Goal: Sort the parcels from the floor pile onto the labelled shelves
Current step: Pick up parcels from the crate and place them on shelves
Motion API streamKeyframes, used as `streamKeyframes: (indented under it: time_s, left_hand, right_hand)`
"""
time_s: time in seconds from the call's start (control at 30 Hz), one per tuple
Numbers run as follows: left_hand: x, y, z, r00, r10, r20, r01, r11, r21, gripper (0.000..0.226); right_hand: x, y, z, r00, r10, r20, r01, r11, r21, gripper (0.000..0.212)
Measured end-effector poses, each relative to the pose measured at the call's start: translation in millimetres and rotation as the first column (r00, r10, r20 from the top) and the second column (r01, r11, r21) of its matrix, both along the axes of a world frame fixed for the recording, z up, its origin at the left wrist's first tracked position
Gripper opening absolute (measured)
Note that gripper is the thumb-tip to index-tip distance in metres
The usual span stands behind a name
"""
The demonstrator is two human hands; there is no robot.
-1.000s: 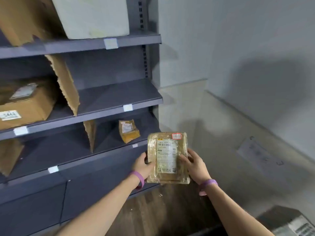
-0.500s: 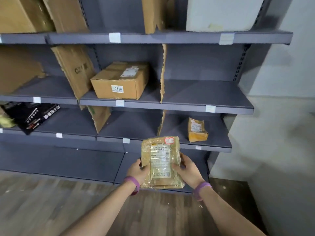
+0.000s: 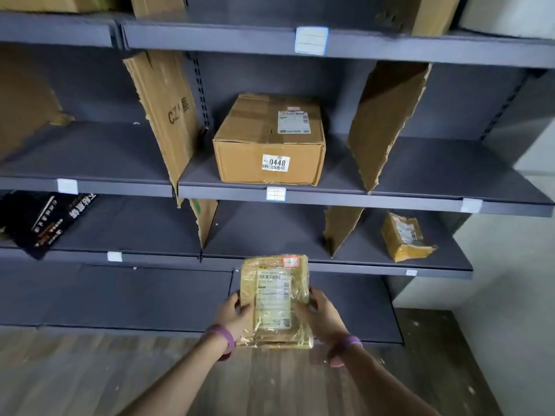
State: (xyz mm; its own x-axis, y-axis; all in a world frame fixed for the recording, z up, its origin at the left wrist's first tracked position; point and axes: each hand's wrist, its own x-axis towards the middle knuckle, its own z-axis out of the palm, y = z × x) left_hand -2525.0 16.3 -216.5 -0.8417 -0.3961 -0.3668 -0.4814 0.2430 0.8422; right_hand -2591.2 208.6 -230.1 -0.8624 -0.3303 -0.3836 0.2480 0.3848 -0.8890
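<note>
A flat tan parcel (image 3: 276, 298) wrapped in clear tape, with a white shipping label and a small red sticker at its top, is held upright in front of the lowest shelf (image 3: 345, 267). My left hand (image 3: 234, 315) grips its left edge. On the right edge my right hand (image 3: 322, 315) holds it the same way. Both wrists wear purple bands. The parcel's lower end hangs above the wooden floor.
The grey shelving has white labels (image 3: 275, 193) on its edges and torn cardboard dividers (image 3: 384, 121). A brown box marked 0448 (image 3: 270, 142) sits on the middle shelf. A small tan packet (image 3: 404, 237) and a black parcel (image 3: 45, 220) lie on the lowest shelf.
My view has swung left from the shelf's right end and come closer to the shelving. Both hands still hold the parcel, now centred before the lowest shelf's middle bay.
</note>
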Motion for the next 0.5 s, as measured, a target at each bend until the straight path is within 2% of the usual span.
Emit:
streamKeyframes:
  time_s: [0.03,0.17,0.33,0.5]
  left_hand:
    - [-3,-9,-3,1.0,-0.003,0.009,0.002,1.0,0.014,0.021]
    - [-20,-34,-19,0.999,-0.019,0.04,0.015,0.995,0.095,0.025]
    - [-36,-48,-32,0.997,-0.042,0.058,0.036,0.994,0.106,0.02]
    - [-49,-59,-55,0.992,-0.087,0.087,0.081,0.995,0.064,0.014]
  right_hand:
    - [-1,-9,-3,1.0,-0.022,0.0,0.022,1.0,0.001,0.05]
    - [-13,-30,-16,0.995,-0.095,0.023,0.096,0.995,-0.018,0.068]
    - [-33,-44,-25,0.994,-0.094,0.06,0.096,0.995,-0.035,0.039]
    - [-47,-51,-47,0.993,-0.062,0.097,0.066,0.997,-0.041,0.045]
